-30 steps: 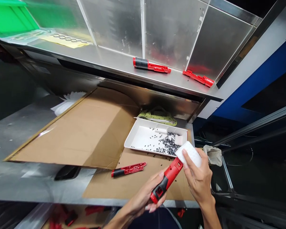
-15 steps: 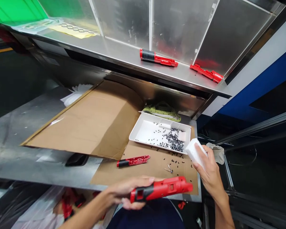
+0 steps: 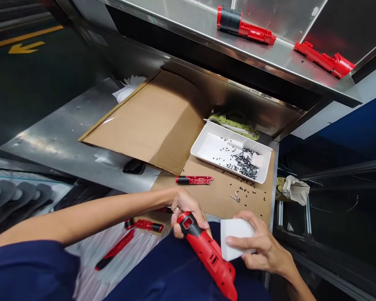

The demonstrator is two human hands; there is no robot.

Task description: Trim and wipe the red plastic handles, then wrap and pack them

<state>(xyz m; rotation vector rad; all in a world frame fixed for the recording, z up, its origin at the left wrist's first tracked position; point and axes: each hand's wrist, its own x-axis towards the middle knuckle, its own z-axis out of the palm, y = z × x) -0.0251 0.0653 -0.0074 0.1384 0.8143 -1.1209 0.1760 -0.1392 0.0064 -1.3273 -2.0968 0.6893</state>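
My left hand (image 3: 188,209) is closed round the black-collared end of a red plastic tool housing (image 3: 210,258), which slants down to the right above my lap. In my right hand (image 3: 263,246) is a white foam block (image 3: 236,238), gripped between thumb and fingers. The block's lower edge is beside the housing and seems to touch it, though I cannot tell for sure. Beyond my hands, a smaller red and black housing piece (image 3: 194,180) lies on the cardboard. To its right rest a few small metal pins (image 3: 235,196) and scattered little black parts.
A white tray (image 3: 203,152) holds many small black pieces. A large cardboard sheet (image 3: 144,121) leans over the left of the metal bench (image 3: 59,121). Red housings (image 3: 257,32) lie on the shelf above. More red parts (image 3: 147,225) sit low at left on plastic wrapping.
My view has tilted down. The housing has swung from nearly level to slanting down right, closer to me. My right hand has brought the foam block from beside the tray to the housing.
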